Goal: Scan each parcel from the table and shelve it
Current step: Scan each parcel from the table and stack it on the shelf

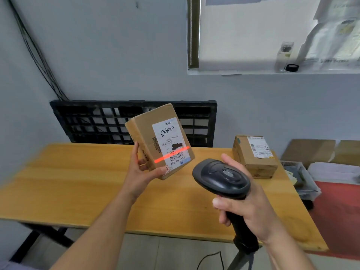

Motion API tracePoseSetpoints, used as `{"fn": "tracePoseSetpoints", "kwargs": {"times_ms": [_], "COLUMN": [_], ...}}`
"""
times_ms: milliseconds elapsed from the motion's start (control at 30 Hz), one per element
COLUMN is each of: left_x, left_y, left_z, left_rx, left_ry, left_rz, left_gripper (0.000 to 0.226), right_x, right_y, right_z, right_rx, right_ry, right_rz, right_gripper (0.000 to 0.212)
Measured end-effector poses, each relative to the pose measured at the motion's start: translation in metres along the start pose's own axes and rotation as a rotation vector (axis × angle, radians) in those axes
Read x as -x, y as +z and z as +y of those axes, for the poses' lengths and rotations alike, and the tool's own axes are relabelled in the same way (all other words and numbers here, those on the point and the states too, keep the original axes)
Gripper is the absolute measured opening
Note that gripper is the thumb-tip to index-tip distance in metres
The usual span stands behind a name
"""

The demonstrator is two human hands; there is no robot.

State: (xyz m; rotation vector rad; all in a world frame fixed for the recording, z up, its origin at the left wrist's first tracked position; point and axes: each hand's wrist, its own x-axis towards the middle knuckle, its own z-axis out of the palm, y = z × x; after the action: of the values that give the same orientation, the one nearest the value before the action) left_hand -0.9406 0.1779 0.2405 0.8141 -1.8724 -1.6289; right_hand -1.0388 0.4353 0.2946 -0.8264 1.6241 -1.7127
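Observation:
My left hand [143, 169] holds a brown cardboard parcel [144, 133] tilted above the wooden table [78, 182], white shipping label facing me. A red scan line crosses the label's barcode near its lower end. My right hand [247, 205] grips a black handheld barcode scanner [222, 177] by its handle, head aimed at the parcel from the lower right. A second cardboard parcel [253, 156] with a white label rests on the table's far right.
A black plastic pallet [87, 121] leans against the wall behind the table. Right of the table are a clear bin [303, 180], white sheets, flat cardboard [309, 151] and a red surface. A window ledge above holds a jar. The scanner's cable hangs toward the floor.

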Motion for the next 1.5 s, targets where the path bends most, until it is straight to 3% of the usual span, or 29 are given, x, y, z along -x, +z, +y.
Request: {"fn": "tracePoseSetpoints", "kwargs": {"times_ms": [600, 800, 967, 1500], "left_x": [0.09, 0.172, 0.244, 0.465], "left_y": [-0.129, -0.198, -0.252, -0.368], "left_z": [0.0, -0.005, -0.007, -0.009], "left_rx": [0.05, 0.073, 0.068, 0.049], "left_ry": [-0.008, -0.006, 0.006, 0.03], "left_rz": [0.296, 0.468, 0.589, 0.956], "left_gripper": [0.126, 0.115, 0.09, 0.087], "right_x": [-0.007, 0.013, 0.042, 0.153], "right_y": [0.097, 0.171, 0.238, 0.423], "right_z": [-0.012, -0.016, -0.024, -0.023], "right_rx": [0.03, 0.045, 0.046, -0.031], "right_ry": [-0.05, -0.11, -0.138, -0.22], "right_rz": [-0.27, -0.353, -0.454, -0.791], "right_gripper": [0.101, 0.096, 0.098, 0.096]}}
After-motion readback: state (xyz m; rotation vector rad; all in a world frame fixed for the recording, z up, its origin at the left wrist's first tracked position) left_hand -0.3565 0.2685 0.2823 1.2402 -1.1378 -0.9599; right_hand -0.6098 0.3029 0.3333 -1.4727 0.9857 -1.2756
